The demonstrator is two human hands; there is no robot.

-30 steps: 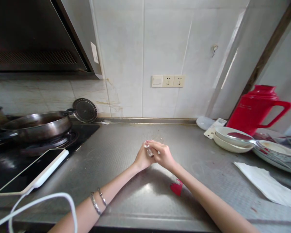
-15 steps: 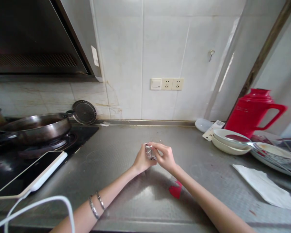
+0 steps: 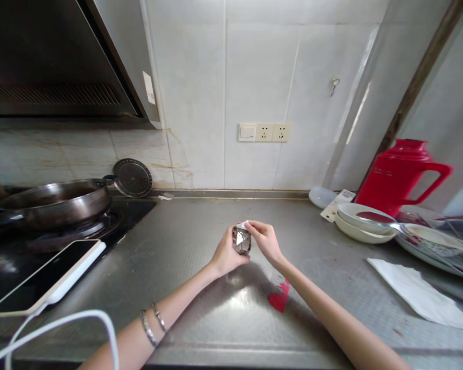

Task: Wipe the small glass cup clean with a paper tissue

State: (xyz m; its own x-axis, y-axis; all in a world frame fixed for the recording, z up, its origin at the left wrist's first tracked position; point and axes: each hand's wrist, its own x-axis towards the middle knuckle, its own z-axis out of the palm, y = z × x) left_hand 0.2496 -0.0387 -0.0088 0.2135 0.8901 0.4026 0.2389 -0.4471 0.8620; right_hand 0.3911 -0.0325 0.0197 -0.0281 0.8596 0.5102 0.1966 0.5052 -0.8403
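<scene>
A small, shiny, dark silver object [image 3: 242,240] is held above the middle of the metal counter [image 3: 193,231]; what it is exactly, I cannot make out. My left hand [image 3: 226,253] wraps round it from the left, with the thumb beneath. At its upper right edge, my right hand [image 3: 265,240] pinches a small whitish piece [image 3: 244,225] between thumb and fingertips. Two silver bracelets [image 3: 151,325] are on my left forearm. On the counter below my hands lies a red patch [image 3: 279,298].
Left, a pan [image 3: 57,203] stands on the stove, near a phone [image 3: 46,277] with a white cable [image 3: 73,316]. To the right are a red thermos [image 3: 397,177], stacked bowls [image 3: 364,234], plates [image 3: 440,252] and a white paper [image 3: 420,293].
My right fingers have shifted from over the front of the object to its upper right edge, so more of its shiny surface shows. My left hand keeps its hold.
</scene>
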